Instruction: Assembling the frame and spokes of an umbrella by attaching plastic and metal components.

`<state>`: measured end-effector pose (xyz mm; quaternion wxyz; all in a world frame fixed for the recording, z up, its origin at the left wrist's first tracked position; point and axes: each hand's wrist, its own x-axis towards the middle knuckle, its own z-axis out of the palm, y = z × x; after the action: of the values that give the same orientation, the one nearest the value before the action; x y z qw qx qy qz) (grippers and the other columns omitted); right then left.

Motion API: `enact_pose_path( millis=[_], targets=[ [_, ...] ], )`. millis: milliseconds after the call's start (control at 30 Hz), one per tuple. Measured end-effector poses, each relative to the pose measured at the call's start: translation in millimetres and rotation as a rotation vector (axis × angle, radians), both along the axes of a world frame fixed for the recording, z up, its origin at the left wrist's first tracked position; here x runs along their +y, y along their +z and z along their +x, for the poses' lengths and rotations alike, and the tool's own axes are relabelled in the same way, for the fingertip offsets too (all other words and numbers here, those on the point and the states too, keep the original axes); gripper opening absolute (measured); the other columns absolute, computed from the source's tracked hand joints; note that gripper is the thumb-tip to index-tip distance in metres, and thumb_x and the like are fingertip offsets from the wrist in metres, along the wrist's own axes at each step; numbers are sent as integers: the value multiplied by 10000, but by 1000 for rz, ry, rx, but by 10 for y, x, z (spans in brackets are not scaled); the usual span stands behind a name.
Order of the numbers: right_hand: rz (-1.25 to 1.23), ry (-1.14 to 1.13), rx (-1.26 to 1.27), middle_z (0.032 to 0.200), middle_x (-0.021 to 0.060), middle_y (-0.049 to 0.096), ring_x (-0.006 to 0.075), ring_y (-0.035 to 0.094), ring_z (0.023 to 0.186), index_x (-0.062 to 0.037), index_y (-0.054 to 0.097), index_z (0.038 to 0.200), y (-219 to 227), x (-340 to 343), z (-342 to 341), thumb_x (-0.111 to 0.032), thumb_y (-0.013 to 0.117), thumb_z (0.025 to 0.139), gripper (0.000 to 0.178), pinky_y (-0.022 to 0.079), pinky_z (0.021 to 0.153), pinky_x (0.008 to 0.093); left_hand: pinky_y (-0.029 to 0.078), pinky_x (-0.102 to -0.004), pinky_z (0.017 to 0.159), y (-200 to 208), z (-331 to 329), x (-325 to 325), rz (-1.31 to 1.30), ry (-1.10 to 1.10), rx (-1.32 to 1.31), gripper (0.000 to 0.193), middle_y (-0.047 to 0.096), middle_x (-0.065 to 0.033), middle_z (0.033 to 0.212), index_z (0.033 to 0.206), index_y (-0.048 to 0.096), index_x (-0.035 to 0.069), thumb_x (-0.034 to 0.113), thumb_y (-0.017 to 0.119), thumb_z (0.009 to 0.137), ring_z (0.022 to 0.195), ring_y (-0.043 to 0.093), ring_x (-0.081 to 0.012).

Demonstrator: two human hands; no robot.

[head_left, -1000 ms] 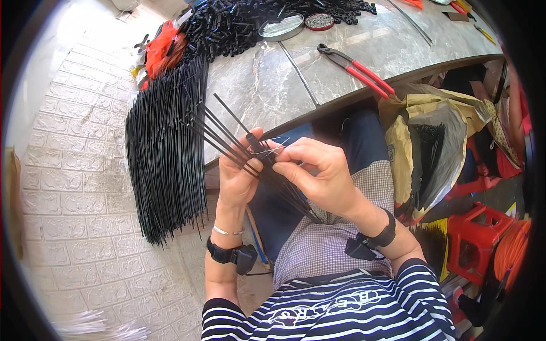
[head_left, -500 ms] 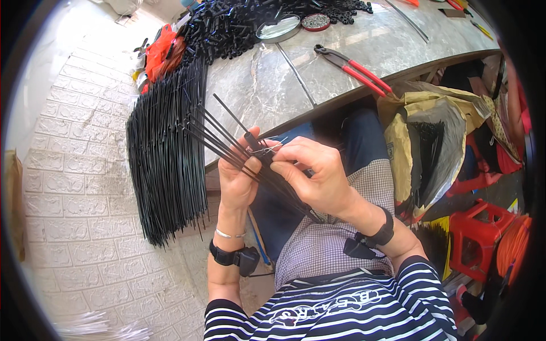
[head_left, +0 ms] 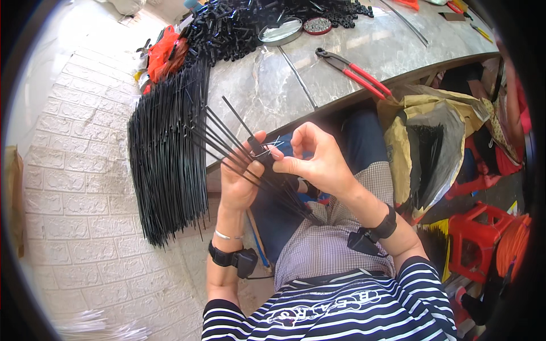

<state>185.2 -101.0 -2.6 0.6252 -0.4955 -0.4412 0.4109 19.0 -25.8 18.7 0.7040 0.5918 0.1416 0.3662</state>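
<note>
- Head view: left hand [head_left: 242,179] clamped around a small bundle of thin black rods [head_left: 239,150], thumb on top, rods fanning up-left over the marble table [head_left: 341,85] edge and trailing down across the lap.
- Right hand [head_left: 318,165] pinched shut, thumb and forefinger together on a fine pale wire [head_left: 267,149] at the point where the rods cross (just beside the left thumb).
- Rods: look light, stiff yet springy, smooth and likely slippery; prone to splay when loose. Best held at the crossing point, tight, not at the free ends.
- Wire: looks soft, kinks easily; needs a fingertip pinch close to the bundle.
- Nearby: big hanging stack of the same black rods [head_left: 165,165] off the table's left edge, red-handled cutters [head_left: 355,71] on the top, open sack of black rods [head_left: 424,153] at right.
</note>
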Motion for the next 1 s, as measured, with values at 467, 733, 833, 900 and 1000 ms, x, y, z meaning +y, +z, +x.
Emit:
enact_pose_path(
  millis=[467,733,833,900,1000],
  targets=[
    [22,137,169,597,24,485,106,470,500,-26,509,746,-562,-247,-558,-523,304,999,594,374,481,253,525,-346,749,169,420,-214,-341,-8,-368,574,581,-107,947,1365,364,-3,369,517,956,906,576,-224],
    [66,110,133,598,17,486,103,472,509,-18,509,754,-386,-306,-587,-513,275,1007,602,362,481,257,382,-222,444,322,350,-295,122,50,-40,720,456,1,611,1356,337,-49,361,676,871,472,469,-93],
    [56,200,109,676,38,536,108,534,613,1,556,855,-274,-351,-524,-432,379,1009,492,431,564,248,291,-216,394,326,363,-315,94,73,-93,690,367,34,565,1288,381,-60,447,611,880,419,352,-54],
    [196,41,127,800,67,587,117,582,755,15,578,995,-177,-340,-483,-278,514,982,300,486,696,250,250,-216,383,354,318,-307,104,112,-94,723,327,47,556,1247,411,-46,557,533,865,418,312,-41],
    [99,44,83,886,55,627,112,607,814,19,582,1059,-124,-397,-26,-120,577,935,187,515,739,264,236,-218,376,569,358,-300,174,474,13,625,316,55,562,1209,461,-13,546,452,931,419,292,-40]
  ],
)
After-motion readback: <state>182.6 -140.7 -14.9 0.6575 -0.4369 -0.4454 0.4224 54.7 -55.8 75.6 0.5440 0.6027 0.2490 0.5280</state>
